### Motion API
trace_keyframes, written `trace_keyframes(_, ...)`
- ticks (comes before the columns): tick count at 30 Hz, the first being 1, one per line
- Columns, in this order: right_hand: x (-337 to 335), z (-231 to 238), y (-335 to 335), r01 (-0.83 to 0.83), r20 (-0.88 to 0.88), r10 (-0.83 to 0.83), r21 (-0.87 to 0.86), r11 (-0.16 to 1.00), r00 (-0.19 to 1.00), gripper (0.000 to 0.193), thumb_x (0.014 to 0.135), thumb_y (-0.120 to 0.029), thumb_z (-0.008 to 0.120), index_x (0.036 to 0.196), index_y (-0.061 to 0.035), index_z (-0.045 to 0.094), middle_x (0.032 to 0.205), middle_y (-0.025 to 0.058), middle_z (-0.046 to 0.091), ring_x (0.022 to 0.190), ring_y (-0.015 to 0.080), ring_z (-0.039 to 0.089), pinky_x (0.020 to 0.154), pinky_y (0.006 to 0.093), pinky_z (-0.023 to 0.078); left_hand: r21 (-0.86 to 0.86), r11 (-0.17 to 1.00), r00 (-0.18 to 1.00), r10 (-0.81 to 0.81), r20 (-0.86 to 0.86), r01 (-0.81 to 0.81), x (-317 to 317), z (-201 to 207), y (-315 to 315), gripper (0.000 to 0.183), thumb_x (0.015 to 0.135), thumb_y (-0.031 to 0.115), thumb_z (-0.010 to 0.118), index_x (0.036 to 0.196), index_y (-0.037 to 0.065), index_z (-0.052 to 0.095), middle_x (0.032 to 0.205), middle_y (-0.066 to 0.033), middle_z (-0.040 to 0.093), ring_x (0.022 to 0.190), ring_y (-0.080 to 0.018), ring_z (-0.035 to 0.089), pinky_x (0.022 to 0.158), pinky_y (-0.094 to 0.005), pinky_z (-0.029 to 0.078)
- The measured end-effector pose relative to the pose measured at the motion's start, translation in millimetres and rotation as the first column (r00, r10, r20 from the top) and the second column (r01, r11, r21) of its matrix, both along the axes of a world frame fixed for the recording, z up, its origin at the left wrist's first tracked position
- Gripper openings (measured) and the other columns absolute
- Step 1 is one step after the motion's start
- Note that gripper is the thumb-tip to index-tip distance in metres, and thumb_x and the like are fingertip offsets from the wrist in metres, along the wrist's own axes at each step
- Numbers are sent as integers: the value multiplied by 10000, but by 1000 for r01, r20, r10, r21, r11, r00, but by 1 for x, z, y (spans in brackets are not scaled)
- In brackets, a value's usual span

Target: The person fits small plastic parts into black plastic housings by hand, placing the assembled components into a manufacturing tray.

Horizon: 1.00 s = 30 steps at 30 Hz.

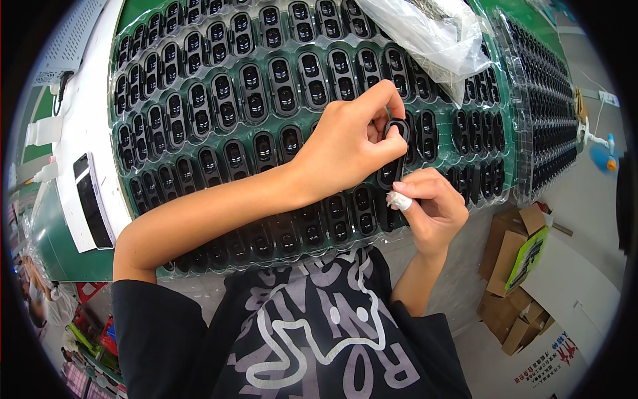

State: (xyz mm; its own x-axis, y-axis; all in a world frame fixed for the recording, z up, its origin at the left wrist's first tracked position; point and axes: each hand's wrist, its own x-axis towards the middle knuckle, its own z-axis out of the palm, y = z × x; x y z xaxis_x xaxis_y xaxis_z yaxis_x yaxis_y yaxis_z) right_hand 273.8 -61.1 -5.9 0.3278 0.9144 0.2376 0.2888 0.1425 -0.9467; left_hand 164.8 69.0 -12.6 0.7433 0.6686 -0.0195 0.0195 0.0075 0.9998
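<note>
A small black, glossy oval part (pixel 389 174) is held upright between my hands, over the right half of a large clear plastic tray (pixel 443 118). My left hand (pixel 355 139) reaches across the tray and pinches the part's upper end between thumb and fingers. From below, my right hand (pixel 435 209) is closed at its lower end, with white wrapping (pixel 399 201) round the thumb. Rows of similar black oval parts (pixel 285 85), each with two rounded shiny spots, fill the tray's pockets around my hands. My fingers hide some of the held part.
A clear plastic bag (pixel 435 33) of thin pieces lies on the tray's far right. Stacked filled trays (pixel 541 100) stand further right. A phone (pixel 93 199) rests on the white surface at left, near white bottles (pixel 44 132). Open cardboard boxes (pixel 508 249) sit at lower right.
</note>
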Motion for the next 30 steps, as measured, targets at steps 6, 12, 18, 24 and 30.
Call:
trace_keyframes(6, -1, 1, 0, 8, 7, -8, 8, 1000, 1000, 201, 606, 129, 665, 785, 41, 634, 718, 125, 622, 637, 170, 586, 560, 238, 451, 21, 1000, 1000, 10, -5, -10, 0, 1, -1, 135, 765, 2, 534, 875, 12, 455, 628, 10, 461, 541, -9, 379, 452, -184, 307)
trace_keyframes(12, -1, 1, 0, 13, 18, -13, 18, 1000, 1000, 203, 607, 131, 665, 786, 41, 634, 720, 124, 623, 639, 171, 587, 560, 237, 452, 28, 1000, 1000, 9, -14, -8, 0, 0, -1, 132, 765, 2, 530, 870, 12, 451, 623, 12, 452, 535, -10, 367, 449, -187, 296)
trace_keyframes(18, -1, 0, -1, 27, -14, -27, 9, 1000, 1000, 201, 612, 131, 664, 789, 40, 634, 720, 124, 623, 640, 172, 587, 560, 239, 452, 15, 1000, 1000, 6, 10, -6, 0, 0, -1, 132, 766, -4, 528, 869, 8, 448, 621, 11, 451, 538, -10, 373, 451, -186, 300)
trace_keyframes(24, -5, 0, 2, 51, 76, -52, 10, 999, 996, 194, 635, 132, 650, 801, 34, 629, 714, 121, 619, 626, 168, 585, 545, 235, 450, 90, 995, 999, 42, 0, -42, 0, -2, -2, 141, 760, -14, 538, 869, 0, 449, 614, 3, 461, 528, -13, 399, 454, -194, 322)
trace_keyframes(30, -7, -2, 2, 74, 170, -67, -31, 997, 983, 182, 665, 118, 647, 818, 30, 606, 710, 106, 613, 614, 161, 582, 542, 230, 451, 162, 986, 999, 46, 4, -46, 3, 0, -2, 157, 719, 13, 553, 823, -12, 437, 578, -115, 499, 482, -179, 495, 468, -296, 403)
